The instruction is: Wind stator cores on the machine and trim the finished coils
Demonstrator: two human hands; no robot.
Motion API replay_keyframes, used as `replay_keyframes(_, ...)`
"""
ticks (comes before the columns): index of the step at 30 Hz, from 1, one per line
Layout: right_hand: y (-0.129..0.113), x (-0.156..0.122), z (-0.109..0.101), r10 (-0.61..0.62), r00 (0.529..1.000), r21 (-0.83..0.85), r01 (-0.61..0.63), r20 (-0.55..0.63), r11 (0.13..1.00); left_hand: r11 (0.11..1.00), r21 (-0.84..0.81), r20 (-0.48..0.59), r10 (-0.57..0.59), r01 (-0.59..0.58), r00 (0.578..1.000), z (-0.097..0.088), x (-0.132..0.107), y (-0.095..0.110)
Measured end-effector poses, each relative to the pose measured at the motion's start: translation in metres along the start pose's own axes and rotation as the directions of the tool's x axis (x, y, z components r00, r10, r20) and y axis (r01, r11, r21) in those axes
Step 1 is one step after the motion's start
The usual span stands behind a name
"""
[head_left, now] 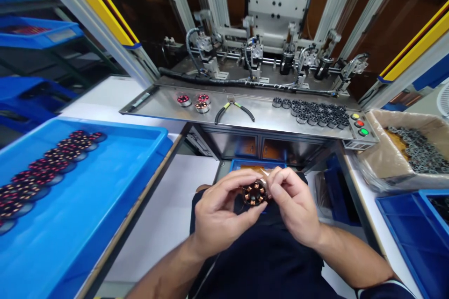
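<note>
My left hand (219,215) grips a round wound motor stator (255,194) by its edge, between thumb and fingers, above my lap. Copper coils on dark teeth face up towards me. At the stator's right side, my right hand (294,203) is closed in a pinch; what lies between its fingertips is too small to tell. Beyond my hands, on the metal ledge, lie cutting pliers (234,110) with black and green handles, jaws pointing away. Left of them sit a few wound stators (202,106), some showing red.
Dark unwound cores (317,112) stand in rows on the ledge, beside a button box (361,126). Behind is a winding machine (256,56). A blue tray (115,187) with rows of stators is at left. A carton (382,149) of cores and a blue bin (410,229) flank the right.
</note>
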State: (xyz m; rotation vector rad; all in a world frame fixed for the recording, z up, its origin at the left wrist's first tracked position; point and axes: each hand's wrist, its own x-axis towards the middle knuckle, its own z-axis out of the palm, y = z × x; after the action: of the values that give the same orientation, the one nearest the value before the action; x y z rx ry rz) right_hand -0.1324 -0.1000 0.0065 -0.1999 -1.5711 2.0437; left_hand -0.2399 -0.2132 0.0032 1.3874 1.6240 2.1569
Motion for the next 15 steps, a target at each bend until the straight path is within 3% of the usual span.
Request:
replay_keyframes(5, 0.007, -0.004, -0.002, 0.039, 0.997, 0.031, -0.038, -0.064, 0.999, 1.000, 0.004, 0.017, 0.018, -0.018, 1.000, -0.003, 0.003, -0.001)
replay_keyframes(10, -0.005, 0.005, -0.007, -0.086, 0.996, -0.133, 0.090, 0.039, 0.987, 0.995, 0.090, 0.095, 0.037, -0.045, 0.995, -0.004, 0.001, -0.003)
replay_keyframes(15, -0.014, 0.009, -0.006, -0.193, 0.981, -0.274, 0.181, -0.017, 0.944, 0.990, 0.139, 0.103, 0.001, -0.015, 0.995, -0.006, -0.002, -0.006)
